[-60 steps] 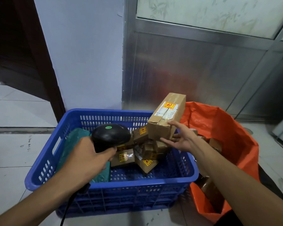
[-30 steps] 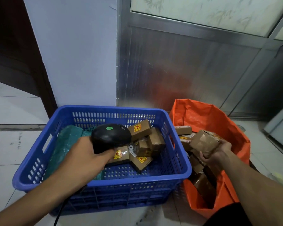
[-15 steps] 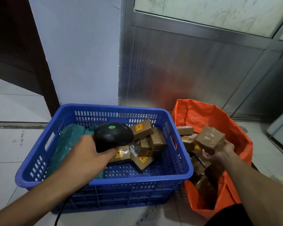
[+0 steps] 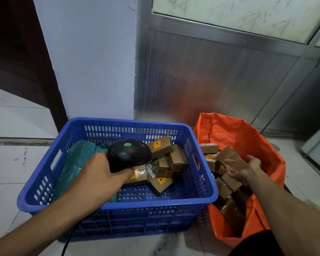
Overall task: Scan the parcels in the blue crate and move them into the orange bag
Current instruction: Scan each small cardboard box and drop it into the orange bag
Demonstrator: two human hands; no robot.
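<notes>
Your right hand has let go of that cardboard box, fingers loose now, and it sits on the pile inside the orange bag. Left hand grips the black barcode scanner over the blue crate, where a handful of parcels wait.

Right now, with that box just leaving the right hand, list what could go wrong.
The released box lies tilted atop the pile in the orange bag; it may slide. The right hand is open beside it. The bag's floppy rim could fold inward. The left hand holds the scanner over the blue crate; its cable might snag.
</notes>
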